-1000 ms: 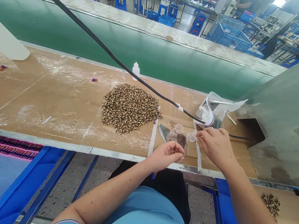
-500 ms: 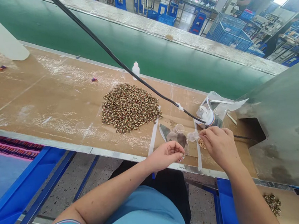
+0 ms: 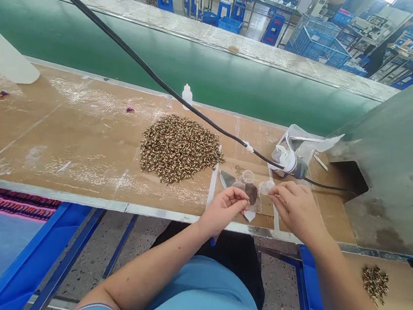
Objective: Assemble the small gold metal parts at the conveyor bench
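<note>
L hand (image 3: 224, 207): thumb & finger close tog. R hand (image 3: 297, 209): same, tips by clear round dish (image 3: 266, 187) on bench (image 3: 78, 144). Can't tell what either's got. Pile of tiny gold/dark bits (image 3: 179, 149): on bench, far side of L hand.

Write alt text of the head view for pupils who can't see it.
A person's curled left hand and right hand are over a brown worktop, near a clear round item; farther left lies a large heap of small gold and dark pieces.
</note>
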Demonstrator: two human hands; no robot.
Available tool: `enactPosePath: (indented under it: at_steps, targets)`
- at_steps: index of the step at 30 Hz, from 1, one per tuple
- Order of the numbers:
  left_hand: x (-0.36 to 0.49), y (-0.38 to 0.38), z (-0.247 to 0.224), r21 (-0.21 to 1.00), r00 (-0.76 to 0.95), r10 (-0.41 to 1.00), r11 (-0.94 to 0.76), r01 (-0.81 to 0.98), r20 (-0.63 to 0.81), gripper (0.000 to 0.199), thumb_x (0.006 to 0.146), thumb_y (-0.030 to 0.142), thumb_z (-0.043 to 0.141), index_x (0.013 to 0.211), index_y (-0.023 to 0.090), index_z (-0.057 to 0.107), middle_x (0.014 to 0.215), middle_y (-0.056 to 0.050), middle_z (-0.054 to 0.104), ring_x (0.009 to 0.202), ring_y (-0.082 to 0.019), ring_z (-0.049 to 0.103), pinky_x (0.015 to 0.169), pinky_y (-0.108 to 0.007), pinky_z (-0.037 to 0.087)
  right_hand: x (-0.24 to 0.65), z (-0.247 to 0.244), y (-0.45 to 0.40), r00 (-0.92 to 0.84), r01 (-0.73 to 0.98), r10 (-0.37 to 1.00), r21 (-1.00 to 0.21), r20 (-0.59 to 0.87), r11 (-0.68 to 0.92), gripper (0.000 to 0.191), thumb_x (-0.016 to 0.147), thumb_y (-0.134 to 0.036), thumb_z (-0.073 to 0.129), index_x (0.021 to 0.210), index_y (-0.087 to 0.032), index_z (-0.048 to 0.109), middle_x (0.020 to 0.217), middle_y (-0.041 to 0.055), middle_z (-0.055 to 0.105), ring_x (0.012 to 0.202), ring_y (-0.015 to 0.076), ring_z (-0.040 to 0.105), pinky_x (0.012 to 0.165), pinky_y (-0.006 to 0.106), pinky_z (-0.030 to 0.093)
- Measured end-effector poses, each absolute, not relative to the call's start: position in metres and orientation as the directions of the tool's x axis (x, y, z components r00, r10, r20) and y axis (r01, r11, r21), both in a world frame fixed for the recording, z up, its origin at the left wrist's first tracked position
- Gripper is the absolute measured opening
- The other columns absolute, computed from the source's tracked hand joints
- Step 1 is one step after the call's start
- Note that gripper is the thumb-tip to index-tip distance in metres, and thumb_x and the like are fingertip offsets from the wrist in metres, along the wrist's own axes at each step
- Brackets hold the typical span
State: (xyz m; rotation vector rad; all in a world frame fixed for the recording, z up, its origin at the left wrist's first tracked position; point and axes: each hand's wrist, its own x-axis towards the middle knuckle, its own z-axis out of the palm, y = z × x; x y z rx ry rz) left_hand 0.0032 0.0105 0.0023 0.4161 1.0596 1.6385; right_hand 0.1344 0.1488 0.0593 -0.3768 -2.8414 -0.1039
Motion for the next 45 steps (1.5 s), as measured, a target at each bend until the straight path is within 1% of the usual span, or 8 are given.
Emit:
enactPosePath:
  at_steps: [4,15,19,23,26,30,39,45]
  targets:
    - [0.002,0.011,0.001,0.789,-0.505,0.827,-0.130,-0.601,-0.249,0.027,0.067,0.034,0.072,0.079,0.015,0.056,0.070,0.001,0.057,0.065,-0.009,0.054,0.061,-0.022,0.042,0.130,0.042,0.132,-0.953,0.227,0.232,-0.045,0.197,0.973,0.026,0.094,-0.025,0.038,0.079,-0.019,0.060,0.077,0.0034,0.058,0.068,0.0147,0.053,0.066,0.027,0.036]
    - [0.003,0.012,0.000,0.796,-0.510,0.823,-0.125,-0.593,-0.250,0.024,0.068,0.031,0.070,0.079,0.015,0.056,0.070,0.001,0.056,0.066,-0.009,0.054,0.061,-0.022,0.042,0.135,0.036,0.132,-0.943,0.262,0.296,-0.214,0.152,0.941,0.019,0.091,-0.022,0.041,0.091,-0.020,0.060,0.083,0.0041,0.060,0.072,0.0141,0.059,0.066,0.025,0.046]
    - [0.003,0.012,0.001,0.803,-0.509,0.824,-0.117,-0.584,-0.250,0.025,0.068,0.033,0.070,0.079,0.015,0.056,0.070,0.001,0.056,0.066,-0.009,0.054,0.061,-0.022,0.041,0.143,0.030,0.132,-0.886,0.379,0.423,-0.230,0.189,0.897,0.022,0.091,-0.030,0.040,0.085,-0.021,0.059,0.081,0.0033,0.061,0.065,0.0137,0.058,0.058,0.024,0.043]
    - [0.003,0.011,0.003,0.821,-0.505,0.831,-0.110,-0.560,-0.233,0.024,0.070,0.033,0.069,0.079,0.016,0.056,0.071,0.001,0.057,0.068,-0.010,0.055,0.063,-0.023,0.042,0.148,0.023,0.127,-0.780,0.563,0.611,-0.274,0.133,0.779,0.040,0.090,-0.047,0.038,0.066,-0.022,0.056,0.061,0.0003,0.056,0.048,0.0122,0.049,0.046,0.024,0.032]
    - [0.004,0.011,0.003,0.832,-0.502,0.833,-0.100,-0.546,-0.230,0.022,0.071,0.032,0.068,0.080,0.016,0.055,0.071,0.000,0.058,0.068,-0.011,0.055,0.065,-0.024,0.042,0.147,0.021,0.123,-0.767,0.575,0.638,-0.376,0.062,0.727,0.043,0.088,-0.054,0.039,0.064,-0.022,0.056,0.060,0.0002,0.056,0.048,0.0121,0.048,0.046,0.023,0.033]
    - [0.004,0.012,0.002,0.836,-0.510,0.828,-0.098,-0.539,-0.232,0.020,0.072,0.030,0.066,0.080,0.016,0.055,0.072,0.000,0.058,0.069,-0.011,0.054,0.065,-0.023,0.042,0.145,0.020,0.116,-0.735,0.554,0.669,-0.474,0.107,0.684,0.036,0.085,-0.051,0.045,0.069,-0.021,0.059,0.061,0.0001,0.058,0.047,0.0118,0.047,0.047,0.024,0.036]
    - [0.004,0.012,0.006,0.835,-0.497,0.832,-0.079,-0.545,-0.246,0.019,0.071,0.027,0.068,0.080,0.016,0.055,0.072,0.000,0.058,0.070,-0.011,0.055,0.066,-0.023,0.042,0.136,0.018,0.102,-0.747,0.463,0.568,-0.341,0.346,0.818,0.016,0.087,-0.027,0.049,0.080,-0.021,0.062,0.078,0.0004,0.065,0.057,0.0093,0.056,0.052,0.021,0.040]
    - [0.004,0.012,0.004,0.838,-0.493,0.844,-0.103,-0.535,-0.211,0.022,0.071,0.031,0.068,0.080,0.015,0.055,0.071,0.001,0.058,0.067,-0.010,0.053,0.065,-0.023,0.042,0.132,0.009,0.098,-0.797,0.321,0.396,-0.234,0.456,0.917,0.021,0.090,-0.023,0.045,0.090,-0.020,0.066,0.090,0.0039,0.068,0.073,0.0115,0.063,0.063,0.021,0.045]
